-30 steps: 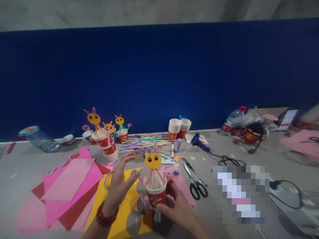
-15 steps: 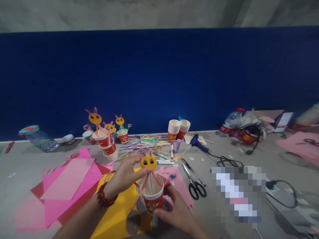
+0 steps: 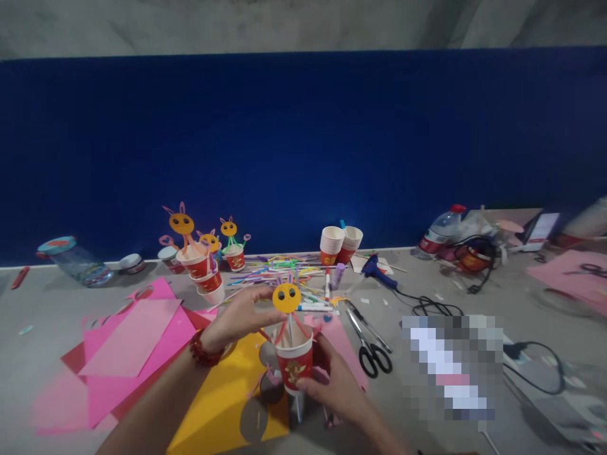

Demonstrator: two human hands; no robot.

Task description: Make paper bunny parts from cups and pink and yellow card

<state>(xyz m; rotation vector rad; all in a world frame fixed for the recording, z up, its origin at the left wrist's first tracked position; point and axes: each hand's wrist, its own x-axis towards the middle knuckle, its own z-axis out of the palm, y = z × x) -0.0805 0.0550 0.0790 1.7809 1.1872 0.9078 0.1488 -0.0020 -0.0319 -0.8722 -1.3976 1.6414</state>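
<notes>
My right hand [image 3: 332,379] grips a red-and-white paper cup [image 3: 294,366], thumb on its front and fingers round its right side. A round yellow paper face [image 3: 286,297] with dark eyes and pink ears stands above the rim, with reddish strips below it. A pale stick [image 3: 298,407] pokes out under the cup's base. My left hand [image 3: 244,319] is beside the face, thumb and fingers apart; its thumb tip is partly hidden behind the face. Below the cup lies a yellow sheet [image 3: 222,404] with round holes cut in it.
Similar cup figures [image 3: 193,253] stand at the back left, near pink sheets [image 3: 133,341]. Several colored sticks [image 3: 279,268] lie behind my hands. Stacked cups [image 3: 332,243], a blue glue gun [image 3: 378,272] with a cord, scissors [image 3: 372,354] and a bottle [image 3: 439,234] are rightward.
The cup has turned more upright, and its face has risen slightly and shifted right. My left thumb has gone from in front of the figure to behind it. More of the stick shows below.
</notes>
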